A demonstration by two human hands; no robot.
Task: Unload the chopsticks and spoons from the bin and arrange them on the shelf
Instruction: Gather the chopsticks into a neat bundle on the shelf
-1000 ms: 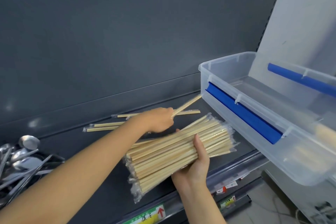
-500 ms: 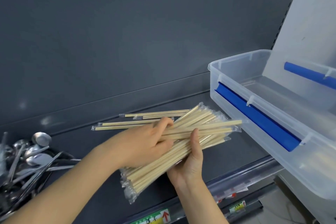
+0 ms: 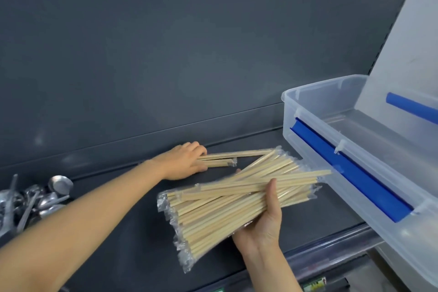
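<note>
My right hand [image 3: 263, 220] grips from below a big bundle of plastic-wrapped wooden chopsticks [image 3: 227, 204], held tilted just above the dark grey shelf [image 3: 142, 244]. Further back, my left hand [image 3: 184, 161] rests on the shelf and pinches the left ends of a few wrapped chopsticks [image 3: 237, 156] lying flat near the back panel. The clear plastic bin [image 3: 327, 92] with blue clips stands open at the right, tilted toward me. What is inside it is mostly out of view. A pile of metal spoons [image 3: 47, 197] lies at the shelf's far left.
The grey back panel [image 3: 189, 54] rises straight behind the shelf. The bin's open lid [image 3: 407, 42] leans up at the far right. Price labels [image 3: 315, 285] run along the shelf's front edge. Bare shelf surface shows between the spoons and the bundle.
My left hand left the bundle and moved back to the chopsticks lying by the back panel. The bundle in my right hand stays in about the same place.
</note>
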